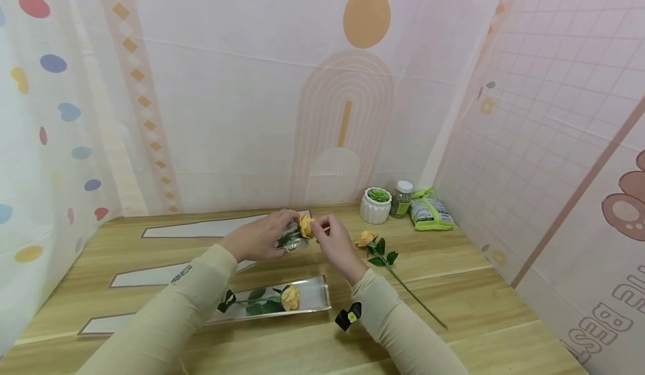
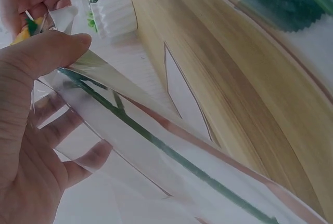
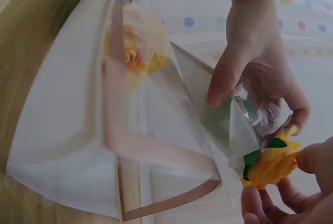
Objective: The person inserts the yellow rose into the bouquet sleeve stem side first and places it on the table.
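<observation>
Drape (image 1: 554, 117) with "BEST" lettering (image 1: 602, 327), left fingers (image 3: 301, 110) tight on clear sleeve (image 2: 156, 164), right fingers (image 3: 252, 203) tight on yellow rose (image 3: 273, 167).

Our table (image 1: 484, 330) carries pale sleeves (image 1: 151, 274) mostly left of our hands (image 1: 259, 234) (image 1: 335, 246); rightward, a rose (image 1: 367, 239), pot (image 1: 375, 211), jar (image 1: 401, 200) and packet (image 1: 430, 211).

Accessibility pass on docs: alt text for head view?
A person's left hand holds a yellow rose's clear sleeve while the right hand pinches the bloom. On the table, a second sleeved rose lies nearer the camera, a loose rose to the right; behind are a potted succulent, jar and green packet.
</observation>
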A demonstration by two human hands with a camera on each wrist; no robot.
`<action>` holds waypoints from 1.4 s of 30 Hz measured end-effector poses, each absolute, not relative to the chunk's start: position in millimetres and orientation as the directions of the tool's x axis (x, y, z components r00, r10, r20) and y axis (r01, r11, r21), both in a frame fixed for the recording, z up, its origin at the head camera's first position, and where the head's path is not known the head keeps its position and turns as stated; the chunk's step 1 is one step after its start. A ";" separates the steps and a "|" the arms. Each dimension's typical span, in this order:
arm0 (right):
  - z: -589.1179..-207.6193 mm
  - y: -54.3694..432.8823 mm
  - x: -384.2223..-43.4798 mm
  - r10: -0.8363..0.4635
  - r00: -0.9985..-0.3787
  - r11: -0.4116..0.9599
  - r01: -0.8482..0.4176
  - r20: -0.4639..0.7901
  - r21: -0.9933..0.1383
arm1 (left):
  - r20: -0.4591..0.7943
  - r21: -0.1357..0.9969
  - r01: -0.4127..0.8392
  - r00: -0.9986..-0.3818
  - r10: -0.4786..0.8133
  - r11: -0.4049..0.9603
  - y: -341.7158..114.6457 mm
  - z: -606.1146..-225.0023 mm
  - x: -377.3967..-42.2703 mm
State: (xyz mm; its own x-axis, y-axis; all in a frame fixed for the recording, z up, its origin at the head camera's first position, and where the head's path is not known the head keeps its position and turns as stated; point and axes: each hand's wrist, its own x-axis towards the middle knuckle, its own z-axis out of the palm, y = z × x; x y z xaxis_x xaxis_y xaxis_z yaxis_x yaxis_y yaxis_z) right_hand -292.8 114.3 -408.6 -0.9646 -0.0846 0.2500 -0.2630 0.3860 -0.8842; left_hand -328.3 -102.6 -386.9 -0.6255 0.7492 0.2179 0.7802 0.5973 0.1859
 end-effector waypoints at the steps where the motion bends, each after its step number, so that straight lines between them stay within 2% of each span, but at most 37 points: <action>1: -409.6 114.4 -293.2 -0.088 -0.965 0.387 -0.262 0.248 -0.884 | 0.219 0.185 0.785 -0.620 0.754 0.592 -102.8 -387.2 -328.5; 14: -413.3 113.8 -294.6 -0.125 -0.957 0.403 -0.289 0.260 -0.869 | 0.254 0.165 0.823 -0.568 0.782 0.544 -102.2 -389.6 -328.6; 31: -413.6 110.0 -291.4 -0.197 -0.950 0.391 -0.304 0.243 -0.869 | 0.240 0.143 0.810 -0.586 0.774 0.568 -102.0 -388.6 -327.7; 38: -415.7 108.2 -292.3 -0.227 -0.929 0.383 -0.361 0.292 -0.850 | 0.257 0.123 0.819 -0.572 0.779 0.561 -102.0 -389.4 -328.2; 42: -416.6 106.6 -293.3 -0.219 -0.939 0.388 -0.332 0.264 -0.860 | 0.266 0.116 0.825 -0.562 0.783 0.553 -102.6 -390.3 -329.1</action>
State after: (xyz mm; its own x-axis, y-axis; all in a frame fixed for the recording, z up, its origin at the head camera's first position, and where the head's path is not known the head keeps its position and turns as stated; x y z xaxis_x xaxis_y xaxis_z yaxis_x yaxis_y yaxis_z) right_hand -293.3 106.6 -416.6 -0.9394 -0.2192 0.2635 -0.3317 0.3876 -0.8601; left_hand -329.1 -102.6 -390.3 -0.5620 0.7832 0.2661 0.8252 0.5527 0.1161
